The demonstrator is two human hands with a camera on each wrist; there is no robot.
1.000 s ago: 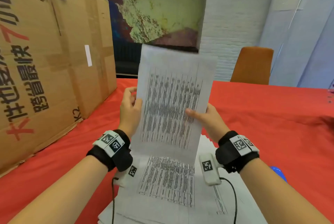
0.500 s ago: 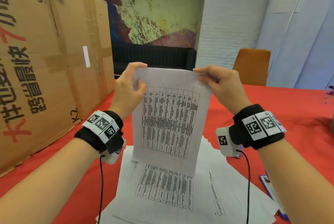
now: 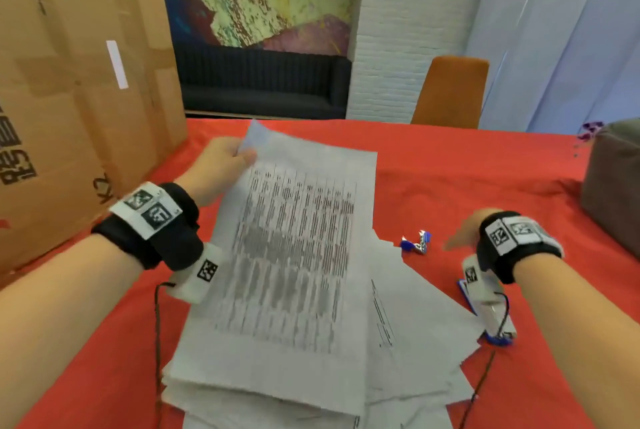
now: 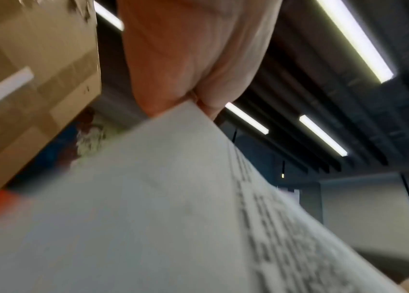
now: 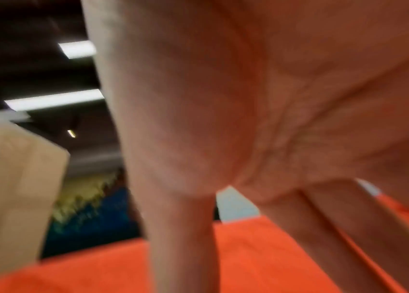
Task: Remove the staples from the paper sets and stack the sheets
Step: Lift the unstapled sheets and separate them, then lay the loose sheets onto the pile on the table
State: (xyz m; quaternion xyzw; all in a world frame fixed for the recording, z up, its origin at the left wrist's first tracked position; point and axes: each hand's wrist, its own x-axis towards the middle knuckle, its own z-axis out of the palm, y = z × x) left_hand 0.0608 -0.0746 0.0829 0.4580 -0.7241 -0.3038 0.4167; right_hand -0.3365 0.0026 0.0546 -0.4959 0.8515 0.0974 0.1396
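Observation:
A printed paper set (image 3: 294,255) lies slanted over a loose pile of white sheets (image 3: 415,342) on the red tablecloth. My left hand (image 3: 225,160) pinches the set's far left corner, thumb on top; the left wrist view shows the same paper set (image 4: 160,208) running out from under the left hand (image 4: 193,79). My right hand (image 3: 460,236) hovers over the cloth to the right of the pile, blurred, fingers straight and holding nothing; the right wrist view shows the right hand's fingers (image 5: 183,237) spread above the red cloth. A small blue and white staple remover (image 3: 417,241) lies just left of it.
A big cardboard box (image 3: 69,99) stands along the table's left side. A blue stapler (image 3: 495,321) lies under my right wrist. A grey box (image 3: 613,186) sits at the right edge. An orange chair (image 3: 450,92) stands behind the red table (image 3: 467,165).
The paper set, held upright by both hands before, now lies lowered onto the pile. My right hand has let go and moved right and down toward the staple remover.

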